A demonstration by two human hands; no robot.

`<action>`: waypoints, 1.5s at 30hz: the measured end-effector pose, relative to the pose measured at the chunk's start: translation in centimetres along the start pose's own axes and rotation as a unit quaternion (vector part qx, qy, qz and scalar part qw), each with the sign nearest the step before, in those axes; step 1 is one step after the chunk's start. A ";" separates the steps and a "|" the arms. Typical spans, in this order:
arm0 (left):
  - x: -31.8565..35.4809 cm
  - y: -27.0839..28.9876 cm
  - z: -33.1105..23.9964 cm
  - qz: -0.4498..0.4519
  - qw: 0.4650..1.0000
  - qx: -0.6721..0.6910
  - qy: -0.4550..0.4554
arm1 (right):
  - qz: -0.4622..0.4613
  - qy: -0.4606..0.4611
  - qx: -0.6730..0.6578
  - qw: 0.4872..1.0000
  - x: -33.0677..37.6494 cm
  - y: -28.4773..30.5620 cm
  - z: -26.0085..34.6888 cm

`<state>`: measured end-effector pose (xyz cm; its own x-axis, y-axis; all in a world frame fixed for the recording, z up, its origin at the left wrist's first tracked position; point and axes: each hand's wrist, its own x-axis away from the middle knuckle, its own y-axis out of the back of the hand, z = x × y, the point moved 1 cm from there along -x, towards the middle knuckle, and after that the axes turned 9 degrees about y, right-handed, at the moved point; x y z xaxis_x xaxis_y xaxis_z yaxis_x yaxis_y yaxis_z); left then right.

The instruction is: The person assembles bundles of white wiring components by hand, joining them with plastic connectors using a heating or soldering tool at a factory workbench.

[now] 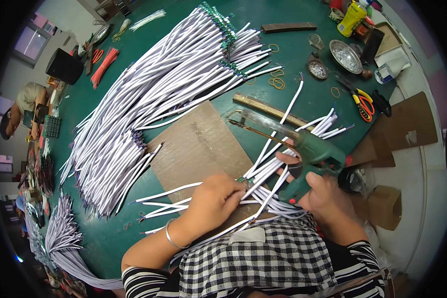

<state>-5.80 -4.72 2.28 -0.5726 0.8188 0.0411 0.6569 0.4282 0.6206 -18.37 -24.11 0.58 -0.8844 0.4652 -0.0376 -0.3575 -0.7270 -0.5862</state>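
Observation:
My right hand (320, 191) is wrapped round the handle of a green soldering gun (313, 151). Its long metal tip points up and left over the table. In front of my body, my left hand (213, 201) is closed, thumb and finger pinching a white cable (258, 186) near a small green piece. Several loose white cables with bare coloured wire ends cross under both hands. Some rest on my checked apron (258, 258). A brown board (196, 144) lies on the table just beyond my left hand.
A large bundle of white cables (149, 84) with green ends covers the table's left middle, a shorter bundle (111, 174) beside it. At right lie orange-handled pliers (363, 104), a metal bowl (346, 55) and a yellow bottle (352, 19). Another person (27, 104) is at far left.

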 end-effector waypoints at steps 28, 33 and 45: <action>-0.6 1.1 -0.5 0.036 0.996 -0.076 0.043 | 0.081 -0.056 -0.119 0.988 -0.2 -3.6 -0.9; -1.1 1.4 0.1 0.191 0.942 0.094 0.260 | 0.096 -0.105 -0.124 0.982 0.2 -3.2 -2.0; 1.5 -1.0 1.1 0.066 0.804 0.454 0.378 | 0.036 -0.125 -0.189 0.973 0.8 -2.9 -3.2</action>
<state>-6.81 -3.57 0.86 -0.3779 0.5600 0.7373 0.6263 0.7411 -0.2419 -17.11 -19.98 -0.30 -0.9654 0.2482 0.0795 -0.1967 -0.4941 -0.8468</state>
